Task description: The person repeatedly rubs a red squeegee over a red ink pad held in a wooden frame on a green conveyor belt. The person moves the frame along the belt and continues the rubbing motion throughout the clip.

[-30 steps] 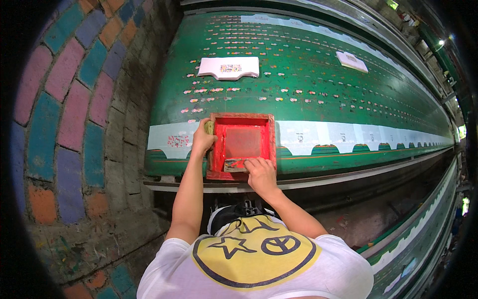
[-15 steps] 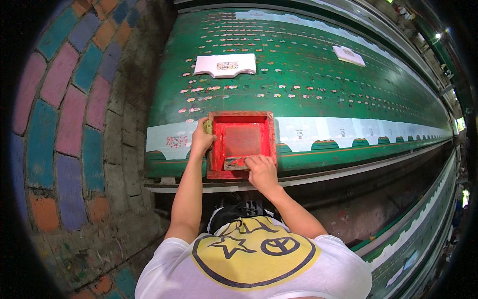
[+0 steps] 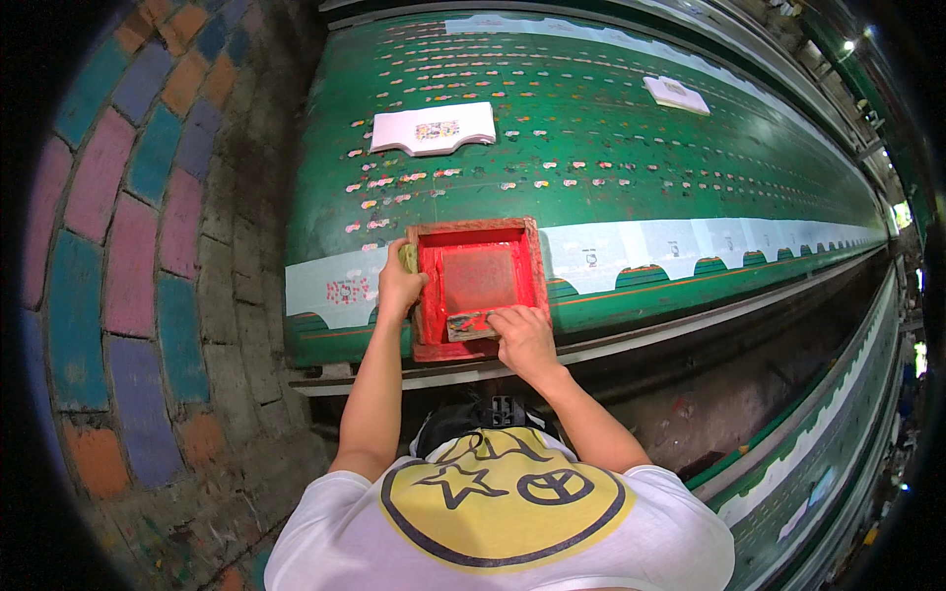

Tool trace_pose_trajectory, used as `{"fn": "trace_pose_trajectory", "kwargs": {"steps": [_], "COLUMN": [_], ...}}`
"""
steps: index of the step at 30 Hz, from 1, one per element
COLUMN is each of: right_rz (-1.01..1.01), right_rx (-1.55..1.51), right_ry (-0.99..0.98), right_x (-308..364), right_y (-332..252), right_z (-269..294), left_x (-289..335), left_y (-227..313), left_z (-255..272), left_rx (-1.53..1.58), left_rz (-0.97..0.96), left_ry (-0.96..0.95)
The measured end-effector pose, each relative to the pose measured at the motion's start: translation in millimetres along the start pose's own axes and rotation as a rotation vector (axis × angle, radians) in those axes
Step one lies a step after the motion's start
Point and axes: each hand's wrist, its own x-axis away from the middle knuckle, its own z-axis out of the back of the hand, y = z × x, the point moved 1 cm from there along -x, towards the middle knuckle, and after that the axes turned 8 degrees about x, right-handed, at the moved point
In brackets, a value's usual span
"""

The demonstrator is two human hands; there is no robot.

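Observation:
A wooden screen-printing frame (image 3: 538, 266) smeared with red ink lies over the row of white fabric pieces near the table's front edge. My left hand (image 3: 401, 284) grips its left side, fingers around a yellow-green piece (image 3: 409, 257) there. Inside the frame, at the near end of the mesh (image 3: 480, 279), rests a small ink-stained squeegee (image 3: 473, 325). The fingers of my right hand (image 3: 525, 340) are closed on the squeegee's right part. To the left of the frame, a white piece (image 3: 305, 282) carries a red print (image 3: 348, 293); pieces on the right bear small dark prints.
On the green table (image 3: 581, 128) sit two stacks of white printed pieces, one nearer (image 3: 434, 130) and one farther right (image 3: 677, 96). Rows of ink marks cover the tabletop. Another strip of white pieces (image 3: 552, 30) lines the far edge. Painted bricks (image 3: 130, 246) are at left.
The whole view has turned and shifted slightly. Both hands keep their hold, and the squeegee stays at the near end of the frame.

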Motion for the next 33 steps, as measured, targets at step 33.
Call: {"fn": "trace_pose_trajectory", "kwargs": {"steps": [33], "right_rz": [-0.025], "right_rx": [0.053], "right_ry": [-0.001], "right_x": [67.4], "right_y": [223.0], "right_z": [94.8], "left_x": [37.9], "left_y": [85.5], "left_z": [-232.3], "left_rx": [0.092], "left_rz": [-0.043], "left_ry": [0.014]}}
